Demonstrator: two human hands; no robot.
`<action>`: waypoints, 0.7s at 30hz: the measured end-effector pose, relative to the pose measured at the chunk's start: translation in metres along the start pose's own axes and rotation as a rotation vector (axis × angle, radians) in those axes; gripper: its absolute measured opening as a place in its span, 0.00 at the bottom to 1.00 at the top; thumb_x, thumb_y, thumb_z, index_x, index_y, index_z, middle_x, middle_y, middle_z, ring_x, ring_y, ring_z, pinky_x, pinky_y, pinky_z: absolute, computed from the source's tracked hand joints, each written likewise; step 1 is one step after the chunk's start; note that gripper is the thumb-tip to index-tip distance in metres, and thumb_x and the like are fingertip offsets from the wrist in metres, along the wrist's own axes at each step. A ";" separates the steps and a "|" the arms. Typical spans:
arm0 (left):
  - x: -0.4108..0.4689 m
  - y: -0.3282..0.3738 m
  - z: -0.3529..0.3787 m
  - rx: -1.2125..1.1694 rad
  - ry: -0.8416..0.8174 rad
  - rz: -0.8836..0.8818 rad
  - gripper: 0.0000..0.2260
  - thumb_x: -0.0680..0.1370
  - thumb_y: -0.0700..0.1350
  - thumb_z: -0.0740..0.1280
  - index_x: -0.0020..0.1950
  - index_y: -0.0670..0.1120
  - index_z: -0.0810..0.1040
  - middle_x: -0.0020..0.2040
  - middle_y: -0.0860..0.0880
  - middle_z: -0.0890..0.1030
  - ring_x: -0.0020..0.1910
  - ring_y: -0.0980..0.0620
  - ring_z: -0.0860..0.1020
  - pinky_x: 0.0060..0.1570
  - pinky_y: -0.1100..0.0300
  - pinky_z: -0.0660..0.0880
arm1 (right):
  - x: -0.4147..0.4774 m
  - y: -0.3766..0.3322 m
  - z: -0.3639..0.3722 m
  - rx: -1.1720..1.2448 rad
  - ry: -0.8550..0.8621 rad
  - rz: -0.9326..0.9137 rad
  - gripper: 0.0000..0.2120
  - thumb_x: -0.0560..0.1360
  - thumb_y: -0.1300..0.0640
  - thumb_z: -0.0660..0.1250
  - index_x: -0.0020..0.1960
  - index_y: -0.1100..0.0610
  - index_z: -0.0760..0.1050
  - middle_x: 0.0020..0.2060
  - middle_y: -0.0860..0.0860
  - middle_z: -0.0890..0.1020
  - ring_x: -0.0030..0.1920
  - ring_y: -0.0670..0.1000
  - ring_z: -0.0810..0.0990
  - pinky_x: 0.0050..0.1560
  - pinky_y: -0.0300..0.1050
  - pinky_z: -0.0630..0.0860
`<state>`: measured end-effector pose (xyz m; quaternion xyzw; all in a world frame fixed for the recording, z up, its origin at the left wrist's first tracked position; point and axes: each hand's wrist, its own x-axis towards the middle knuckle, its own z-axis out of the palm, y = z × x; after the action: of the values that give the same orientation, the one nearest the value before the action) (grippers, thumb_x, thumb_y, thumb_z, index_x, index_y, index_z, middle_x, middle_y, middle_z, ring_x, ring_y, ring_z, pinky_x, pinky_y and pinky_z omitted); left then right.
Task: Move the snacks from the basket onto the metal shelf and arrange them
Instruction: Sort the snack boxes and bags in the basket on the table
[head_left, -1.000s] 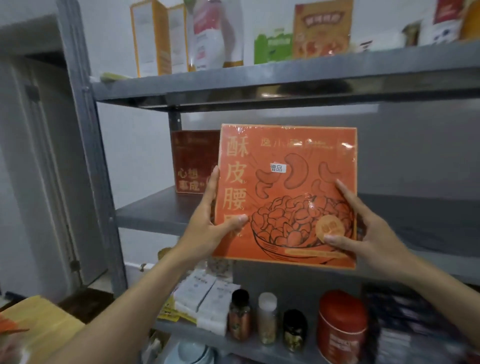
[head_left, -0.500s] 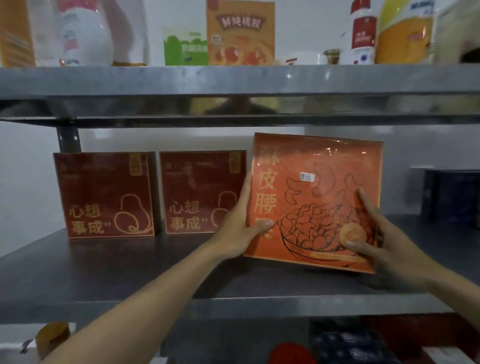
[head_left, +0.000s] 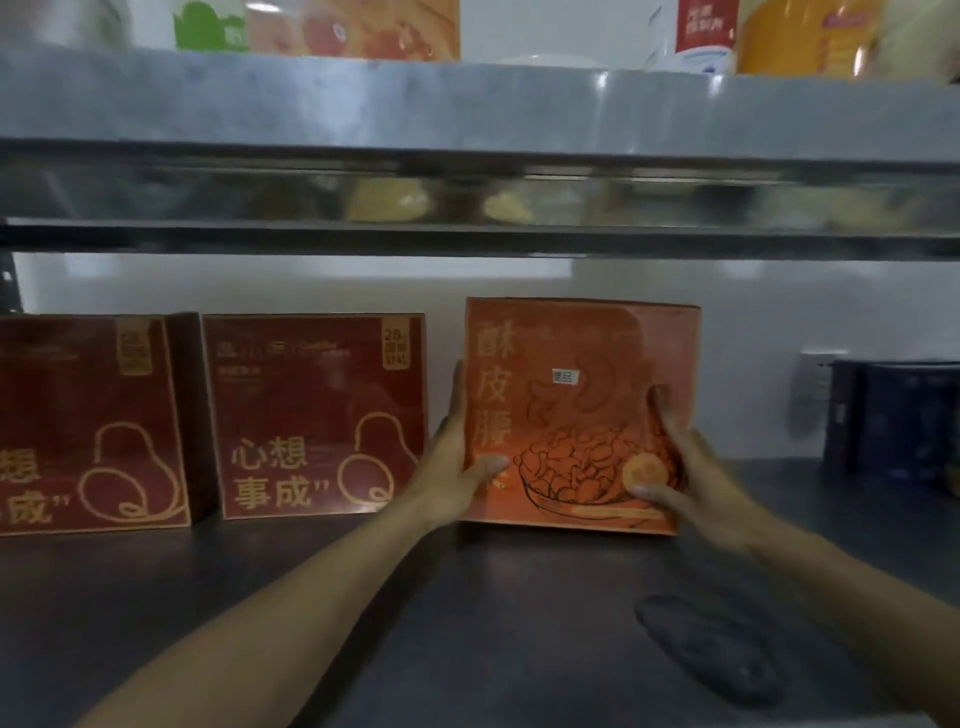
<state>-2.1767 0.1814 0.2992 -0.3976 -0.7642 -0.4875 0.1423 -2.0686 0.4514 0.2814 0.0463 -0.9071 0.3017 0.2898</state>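
Two bare hands held an orange snack box (head_left: 576, 415) upright between them. The left hand (head_left: 457, 467) gripped the box's left edge, fingers behind it and thumb pressed on the front near the lower corner. The right hand (head_left: 680, 467) gripped the right edge, thumb on the front beside a round yellow sticker. Both hands were clamped on the box, one at each side. The box's bottom edge sat at or just above the dark surface of the metal shelf (head_left: 363, 623); contact could not be confirmed.

The box front showed a line drawing of a bowl heaped with cashew-shaped pieces, large pale characters "酥皮腰" running down its left side, and a small white label near the middle, too blurred to read.

Just left of the left hand stood a dark red box (head_left: 317, 415), upright, with gold characters "心想事成", a gourd outline, and a small gold tag whose top line read "28". Farther left stood a second dark red box (head_left: 93, 426) of the same design, partly cut off by the frame edge. The contents of all three boxes were hidden.

Well to the right of the right hand, a dark blue package (head_left: 893, 421) stood at the back of the shelf.

Above the hands ran an upper shelf (head_left: 467, 104) carrying blurred packages and tubs (head_left: 810, 36), their writing unreadable.
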 end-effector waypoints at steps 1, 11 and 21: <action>0.005 -0.005 0.003 0.015 0.000 0.005 0.50 0.78 0.40 0.69 0.71 0.70 0.29 0.75 0.54 0.64 0.69 0.50 0.72 0.68 0.46 0.69 | 0.007 0.008 0.002 -0.002 -0.004 -0.008 0.50 0.74 0.53 0.72 0.76 0.32 0.37 0.74 0.48 0.59 0.72 0.47 0.61 0.73 0.43 0.58; 0.035 -0.049 0.024 0.046 0.049 -0.047 0.49 0.78 0.44 0.69 0.73 0.65 0.28 0.74 0.61 0.58 0.71 0.53 0.68 0.69 0.51 0.68 | 0.053 0.046 0.020 -0.090 -0.004 -0.099 0.53 0.75 0.54 0.72 0.71 0.27 0.31 0.77 0.50 0.54 0.75 0.53 0.59 0.73 0.46 0.59; 0.040 -0.061 0.030 0.133 0.076 -0.062 0.48 0.79 0.40 0.67 0.72 0.62 0.25 0.72 0.60 0.54 0.70 0.61 0.61 0.65 0.67 0.60 | 0.067 0.057 0.029 -0.104 -0.028 -0.143 0.55 0.75 0.55 0.72 0.69 0.27 0.27 0.77 0.49 0.50 0.75 0.54 0.60 0.68 0.42 0.61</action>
<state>-2.2428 0.2138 0.2704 -0.3448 -0.8008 -0.4545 0.1823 -2.1528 0.4872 0.2704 0.1002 -0.9198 0.2321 0.3000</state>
